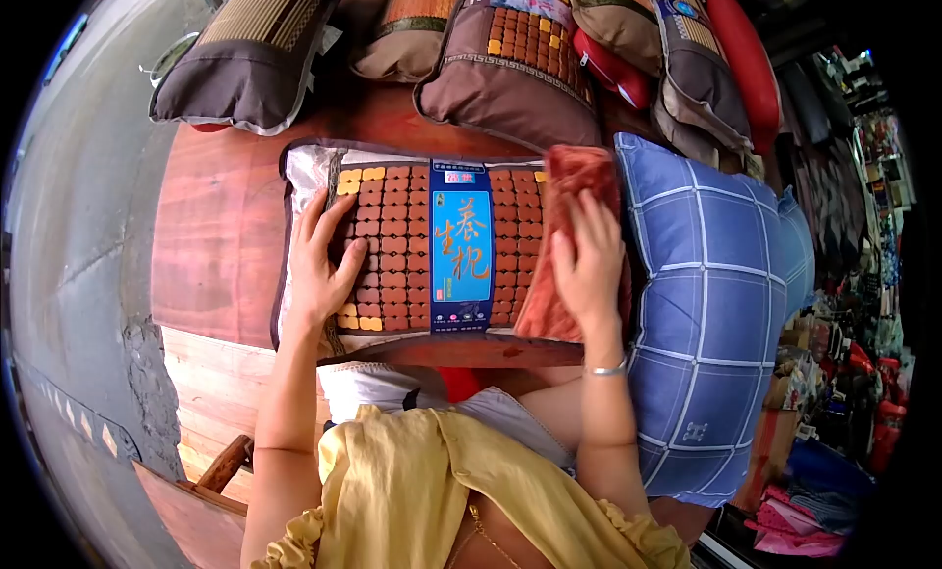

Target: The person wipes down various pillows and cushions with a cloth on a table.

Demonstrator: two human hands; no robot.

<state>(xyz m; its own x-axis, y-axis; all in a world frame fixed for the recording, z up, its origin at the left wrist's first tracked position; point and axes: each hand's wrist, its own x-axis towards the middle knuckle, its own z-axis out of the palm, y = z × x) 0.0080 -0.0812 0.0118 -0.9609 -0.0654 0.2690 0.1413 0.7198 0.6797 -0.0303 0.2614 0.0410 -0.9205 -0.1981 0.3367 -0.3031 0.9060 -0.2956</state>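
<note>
A pillow [395, 314] faced with brown tile-like pieces lies flat in front of me. Around its middle runs a dark blue paper band with a light blue label [461, 245] and orange characters. My left hand [322, 255] rests on the pillow's left end, fingers and thumb apart, holding nothing. On the right end, my right hand [591, 260] grips a folded red cloth [549, 299] against the tiles. The cloth covers part of the right side of the pillow, and the underside of that hand is hidden.
A blue checked pillow [702, 314] stands close beside my right arm. Several more pillows [520, 98] line the back of the reddish wooden table [211, 235]. Mixed goods [878, 402] crowd the far right, and grey floor [83, 196] lies to the left.
</note>
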